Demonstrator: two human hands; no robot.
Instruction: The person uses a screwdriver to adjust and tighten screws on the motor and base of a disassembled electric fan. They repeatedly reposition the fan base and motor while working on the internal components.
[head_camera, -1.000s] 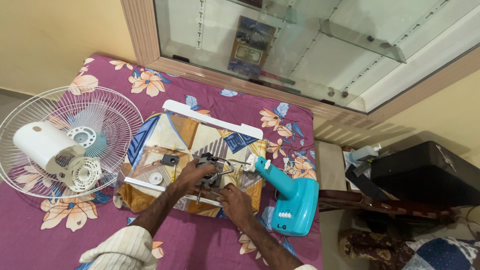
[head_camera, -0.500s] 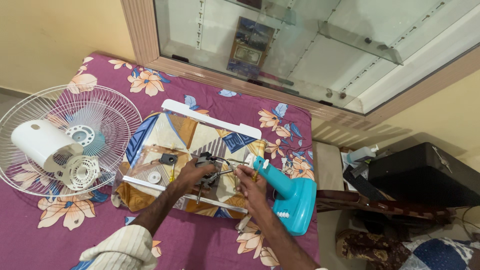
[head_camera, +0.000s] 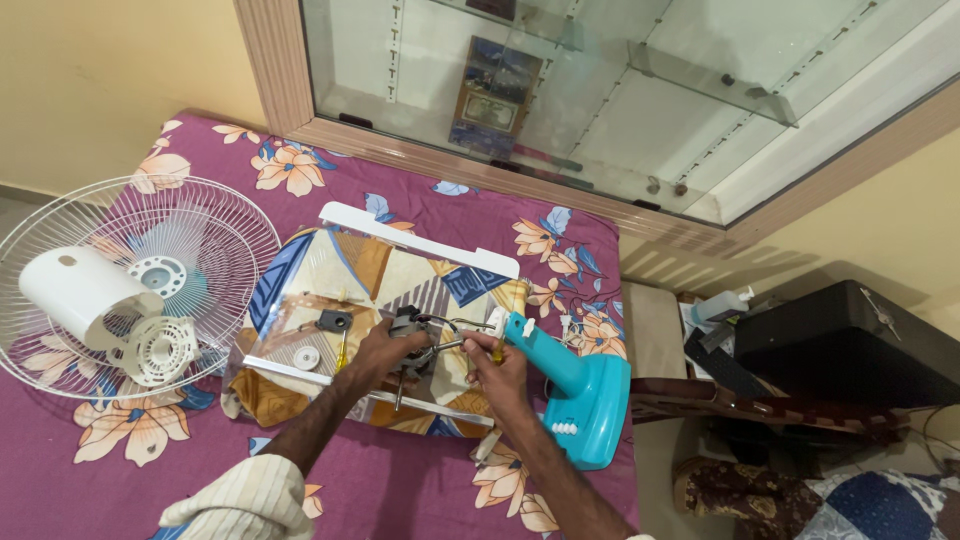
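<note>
Now, left hand: my left hand (head_camera: 385, 347) is curled around the small fan motor (head_camera: 412, 338), gripping its dark body from the near side.
Right hand: my right hand (head_camera: 500, 368) is closed around a screwdriver (head_camera: 478, 342) with a yellowish handle, its metal shaft reaching toward the motor.
Motor: it sits on the patterned tray (head_camera: 300, 275), near the tray's front edge, between my two hands; a thin shaft sticks out of it toward me.
Tray: it lies on the bed (head_camera: 420, 215), which is covered with a purple floral sheet; a white bar (head_camera: 418, 238) runs along its far edge.
On the tray: a small black part (head_camera: 333, 321) and a white round part (head_camera: 307, 357) lie just left of my left hand.
Fan stand: a turquoise fan base (head_camera: 580, 390) lies on its side just beside my right hand.
Fan guard: a white wire grille (head_camera: 200, 240) rests at the left of the bed, with a white motor cover (head_camera: 75, 293) and a vented white cap (head_camera: 160, 348) on it.
Beyond: a glass-fronted cabinet (head_camera: 600, 90) stands behind the bed.
</note>
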